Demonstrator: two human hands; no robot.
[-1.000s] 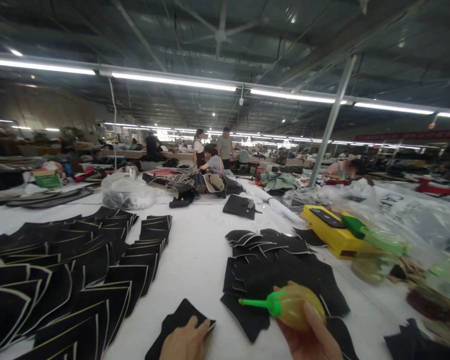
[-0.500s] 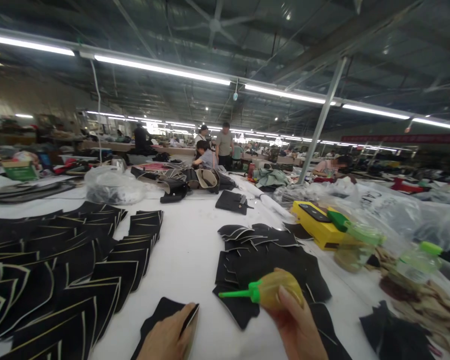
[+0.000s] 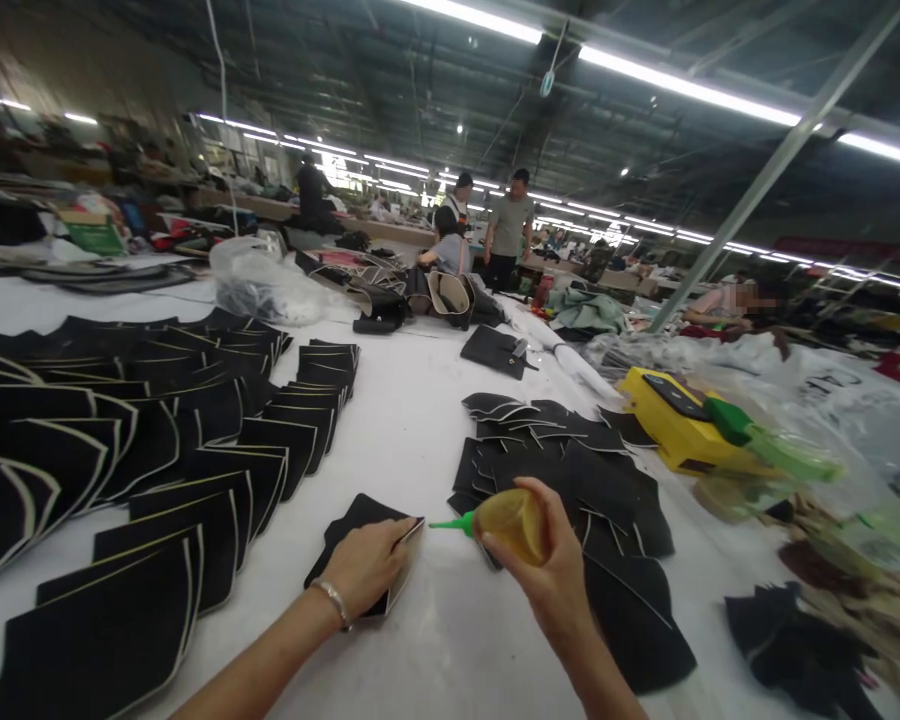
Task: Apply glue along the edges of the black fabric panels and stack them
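My left hand (image 3: 371, 565), with a bracelet at the wrist, grips a black piece (image 3: 356, 520) at the front middle of the white table (image 3: 397, 430); the edge of the piece is folded up under my fingers. In my right hand (image 3: 555, 560) is an amber squeeze bottle (image 3: 511, 522) with a green nozzle. The bottle lies sideways in the fingers, and its nozzle tip points left, close to the edge of the held piece. Beneath and behind the bottle is a loose pile of black pieces (image 3: 570, 475).
Rows of overlapping black pieces with pale edges (image 3: 270, 430) cover the left. A black flap piece (image 3: 495, 350) lies farther back. At right are a yellow box (image 3: 664, 425), plastic bags and cloth scraps (image 3: 787, 640). Several people are in the background, one in a grey shirt (image 3: 508, 225).
The camera view has tilted down. My right hand has brought the bottle closer to the piece in my left hand, with the nozzle tip now near its edge.
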